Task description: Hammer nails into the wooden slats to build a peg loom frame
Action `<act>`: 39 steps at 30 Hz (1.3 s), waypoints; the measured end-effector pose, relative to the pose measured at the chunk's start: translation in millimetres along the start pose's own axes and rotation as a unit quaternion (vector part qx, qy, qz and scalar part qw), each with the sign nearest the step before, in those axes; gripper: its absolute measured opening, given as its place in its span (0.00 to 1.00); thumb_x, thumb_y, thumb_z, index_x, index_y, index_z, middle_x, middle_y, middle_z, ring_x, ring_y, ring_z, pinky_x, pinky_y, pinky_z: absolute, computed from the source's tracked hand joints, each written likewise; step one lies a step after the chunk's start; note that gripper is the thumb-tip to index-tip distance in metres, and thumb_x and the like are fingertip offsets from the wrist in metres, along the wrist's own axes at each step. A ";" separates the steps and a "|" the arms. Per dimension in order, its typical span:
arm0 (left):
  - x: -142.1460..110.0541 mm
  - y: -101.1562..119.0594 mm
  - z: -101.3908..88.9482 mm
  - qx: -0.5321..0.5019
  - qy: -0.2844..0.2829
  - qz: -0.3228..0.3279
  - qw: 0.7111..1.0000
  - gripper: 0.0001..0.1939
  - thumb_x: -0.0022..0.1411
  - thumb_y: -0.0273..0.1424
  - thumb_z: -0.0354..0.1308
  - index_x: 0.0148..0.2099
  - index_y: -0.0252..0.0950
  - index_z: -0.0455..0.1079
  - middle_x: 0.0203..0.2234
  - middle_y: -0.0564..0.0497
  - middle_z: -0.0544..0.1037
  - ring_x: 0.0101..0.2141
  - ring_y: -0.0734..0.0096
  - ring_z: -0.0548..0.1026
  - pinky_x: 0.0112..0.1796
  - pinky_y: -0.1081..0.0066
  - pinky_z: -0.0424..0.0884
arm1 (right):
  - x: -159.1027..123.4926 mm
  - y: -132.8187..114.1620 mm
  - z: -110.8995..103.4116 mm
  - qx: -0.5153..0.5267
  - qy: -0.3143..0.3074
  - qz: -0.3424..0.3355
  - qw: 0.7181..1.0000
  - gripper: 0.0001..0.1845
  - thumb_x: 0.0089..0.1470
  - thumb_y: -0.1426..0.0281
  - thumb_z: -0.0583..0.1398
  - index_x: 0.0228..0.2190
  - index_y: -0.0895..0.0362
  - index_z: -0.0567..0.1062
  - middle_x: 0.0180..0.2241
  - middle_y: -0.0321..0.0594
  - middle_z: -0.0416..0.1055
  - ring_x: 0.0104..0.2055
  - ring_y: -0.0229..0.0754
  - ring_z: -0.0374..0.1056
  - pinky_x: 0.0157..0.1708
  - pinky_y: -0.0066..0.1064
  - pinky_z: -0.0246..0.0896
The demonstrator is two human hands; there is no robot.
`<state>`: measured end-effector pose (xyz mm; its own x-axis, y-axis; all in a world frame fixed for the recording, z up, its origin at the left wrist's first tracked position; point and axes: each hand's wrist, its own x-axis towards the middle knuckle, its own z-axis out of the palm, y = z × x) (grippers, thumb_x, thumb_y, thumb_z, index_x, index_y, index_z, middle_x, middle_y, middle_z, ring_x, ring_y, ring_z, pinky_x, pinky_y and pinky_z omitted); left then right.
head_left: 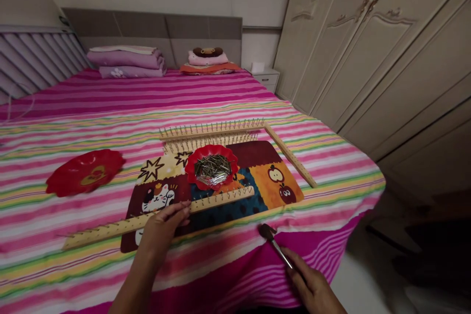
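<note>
The left hand [167, 221] has its fingers curled around a long wooden strip [221, 199] near the middle of its length, the fingertips pressing on its top face. This strip slants across the near part of a patterned mat [257, 154]; its left end runs past the mat's left edge over the striped sheet [342, 167], while its right end stops well inside the mat's right edge. Thin nails stand along the strip, many of them leaning. The right hand [312, 282] grips a hammer [276, 244] by its handle, the dark head lying off the mat's near edge, over the sheet; whether it touches the cloth I cannot tell. A band of sheet separates that head from the strip's right end. Just beyond the strip, a scalloped red bowl [192, 177] filled with loose nails [217, 167] sits on the mat, leaving little room between them. A red plate [69, 174] lies to the left, apart from the mat. Along the mat's far edge run two nail-studded strips [221, 132], and another wooden strip [290, 156] reaches nearer from their right end, passing just outside the mat's right edge. Farther right, bare striped sheet extends to the bed's rounded edge, with a wardrobe [331, 34] beyond.
</note>
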<state>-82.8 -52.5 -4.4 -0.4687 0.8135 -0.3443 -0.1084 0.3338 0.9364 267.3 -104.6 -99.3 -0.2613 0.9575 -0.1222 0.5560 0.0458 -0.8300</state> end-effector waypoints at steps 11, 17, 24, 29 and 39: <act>5.2 -31.4 17.1 0.172 0.118 0.103 0.973 0.15 0.47 0.43 0.58 0.34 0.39 0.73 0.30 0.53 0.79 0.29 0.69 0.75 0.33 0.70 0.71 | -0.9 3.1 1.3 -0.004 -0.005 0.007 1.000 0.23 0.57 0.64 0.54 0.53 0.54 0.68 0.51 0.41 0.72 0.52 0.45 0.68 0.52 0.32 0.62; 7.9 -31.8 18.3 0.235 0.116 0.124 0.957 0.14 0.49 0.43 0.56 0.33 0.40 0.73 0.31 0.52 0.79 0.33 0.66 0.75 0.35 0.70 0.69 | -0.5 -1.2 0.6 0.004 -0.007 0.017 1.000 0.23 0.56 0.63 0.54 0.53 0.52 0.68 0.52 0.40 0.70 0.53 0.45 0.67 0.53 0.33 0.60; 4.9 -25.8 23.9 0.282 0.108 0.149 0.942 0.13 0.50 0.41 0.54 0.31 0.39 0.73 0.31 0.52 0.78 0.35 0.66 0.73 0.39 0.68 0.67 | -0.8 -2.5 0.3 -0.012 -0.015 0.024 1.000 0.24 0.57 0.63 0.53 0.54 0.55 0.67 0.53 0.42 0.69 0.54 0.45 0.65 0.55 0.35 0.57; 5.3 -27.2 24.6 0.313 0.113 0.168 0.928 0.11 0.52 0.40 0.53 0.30 0.40 0.72 0.30 0.52 0.77 0.34 0.67 0.73 0.37 0.69 0.67 | -2.4 -5.4 -0.6 0.002 -0.020 0.033 0.999 0.24 0.57 0.61 0.53 0.54 0.53 0.67 0.53 0.40 0.69 0.54 0.45 0.65 0.55 0.34 0.57; 6.7 -37.9 25.3 0.354 0.113 0.228 0.900 0.11 0.56 0.37 0.50 0.31 0.39 0.71 0.29 0.50 0.76 0.35 0.66 0.73 0.39 0.68 0.65 | 15.5 -101.0 9.1 0.144 -0.076 0.008 0.987 0.26 0.59 0.56 0.48 0.56 0.52 0.61 0.14 0.25 0.54 0.13 0.33 0.52 0.13 0.22 0.52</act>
<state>-59.6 -47.7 -43.9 -0.4974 0.8520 0.1632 0.6891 0.2737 0.6710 199.9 -97.0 -22.3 -0.3813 0.9030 -0.1980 0.3188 -0.0726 -0.9450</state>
